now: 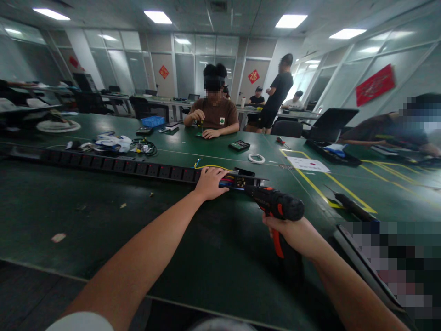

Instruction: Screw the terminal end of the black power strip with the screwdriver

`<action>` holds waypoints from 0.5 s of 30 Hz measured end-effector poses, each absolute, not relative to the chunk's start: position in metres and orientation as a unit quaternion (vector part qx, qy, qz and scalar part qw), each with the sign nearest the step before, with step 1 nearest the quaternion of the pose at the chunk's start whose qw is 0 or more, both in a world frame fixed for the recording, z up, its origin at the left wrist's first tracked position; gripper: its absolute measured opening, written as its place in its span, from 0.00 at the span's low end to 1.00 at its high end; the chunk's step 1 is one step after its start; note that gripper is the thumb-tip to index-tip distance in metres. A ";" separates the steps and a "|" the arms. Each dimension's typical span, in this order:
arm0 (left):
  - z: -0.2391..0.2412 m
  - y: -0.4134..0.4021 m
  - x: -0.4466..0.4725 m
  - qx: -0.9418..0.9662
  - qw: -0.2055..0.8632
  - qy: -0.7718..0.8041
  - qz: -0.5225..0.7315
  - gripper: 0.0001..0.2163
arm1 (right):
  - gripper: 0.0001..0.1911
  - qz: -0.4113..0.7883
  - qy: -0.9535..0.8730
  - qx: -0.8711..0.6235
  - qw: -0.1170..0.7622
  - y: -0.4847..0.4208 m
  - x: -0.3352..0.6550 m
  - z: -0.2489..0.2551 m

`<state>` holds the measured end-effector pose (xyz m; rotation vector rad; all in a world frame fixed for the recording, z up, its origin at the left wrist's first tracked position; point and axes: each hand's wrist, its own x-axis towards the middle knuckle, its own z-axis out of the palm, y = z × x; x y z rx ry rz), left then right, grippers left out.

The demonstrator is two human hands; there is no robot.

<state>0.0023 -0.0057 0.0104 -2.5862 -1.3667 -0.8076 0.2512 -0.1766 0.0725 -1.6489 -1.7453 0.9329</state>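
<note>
Visibly, coloured wires (228, 182) inside power strip's (153, 170) open end.

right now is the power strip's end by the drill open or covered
Open: coloured wires show inside the power strip beside the left hand.

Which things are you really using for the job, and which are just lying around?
Seemingly for the job:
black power strip, under the left hand
orange-and-black power drill, in the right hand

Probably just lying around:
blue basket
white ring
printed paper sheet
</note>
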 end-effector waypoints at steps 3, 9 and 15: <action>0.010 -0.006 0.002 -0.851 0.057 -0.449 -0.268 0.29 | 0.07 0.354 -0.651 -0.609 0.282 -0.177 0.252 0.072; 0.009 -0.006 0.002 -0.850 0.061 -0.446 -0.273 0.30 | 0.07 0.352 -0.646 -0.615 0.284 -0.178 0.249 0.076; 0.009 -0.005 0.002 -0.851 0.059 -0.445 -0.274 0.30 | 0.06 0.362 -0.639 -0.618 0.280 -0.179 0.248 0.078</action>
